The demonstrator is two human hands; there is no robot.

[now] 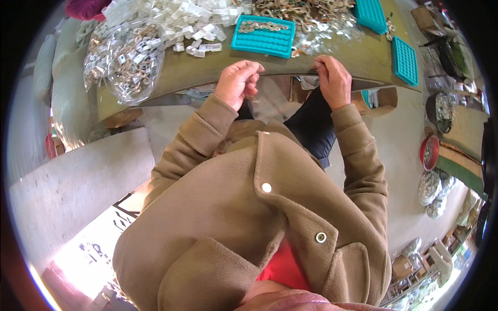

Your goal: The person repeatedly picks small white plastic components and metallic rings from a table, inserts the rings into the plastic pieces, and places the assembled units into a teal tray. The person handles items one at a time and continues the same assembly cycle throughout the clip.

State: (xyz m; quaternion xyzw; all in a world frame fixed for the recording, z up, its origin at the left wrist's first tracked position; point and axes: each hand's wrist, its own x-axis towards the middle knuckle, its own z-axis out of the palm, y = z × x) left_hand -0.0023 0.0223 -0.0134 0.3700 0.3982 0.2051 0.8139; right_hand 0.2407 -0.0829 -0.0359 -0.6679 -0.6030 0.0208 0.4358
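My left hand (238, 83) is held just in front of the olive-green table's edge (280, 70), its fingers curled and pinched around what looks like a small pale piece, too small to identify. My right hand (334, 80) is at the same edge, knuckles up and fingers curled under, so whatever is in it is hidden. Just beyond both hands lies a teal gridded tray (264, 37) with several small rings in its far cells. Brown jacket sleeves cover both forearms.
A clear plastic bag of rings (127, 59) hangs over the table's left edge. Small clear packets (192, 20) and loose rings (311, 13) are heaped at the back. Two more teal trays (371, 13) (404, 61) lie to the right. A red bowl (429, 153) and sacks stand on the floor.
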